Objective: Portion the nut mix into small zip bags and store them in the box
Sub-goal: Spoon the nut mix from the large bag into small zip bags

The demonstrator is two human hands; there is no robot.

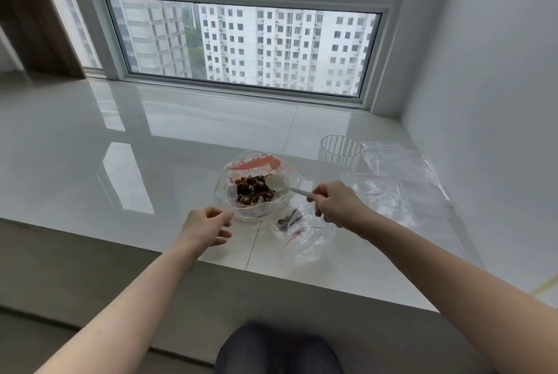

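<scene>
A big clear bag [256, 210] with an orange strip stands open on the white sill, and the brown nut mix [252, 190] lies inside it. My right hand [335, 203] grips the handle of a white plastic spoon [279, 184], whose bowl hovers over the nuts. My left hand [206, 224] is at the bag's near left rim, fingers loosely curled, and I cannot tell whether it touches the plastic. A small zip bag [302, 233] with a red seal line lies flat in front of the big bag, a few nuts inside.
A ribbed clear plastic box [339, 159] stands behind my right hand. More small zip bags [401, 180] lie spread at the right, by the white wall. The sill's front edge [271, 274] runs just below my wrists. My knee [277, 349] shows at the bottom.
</scene>
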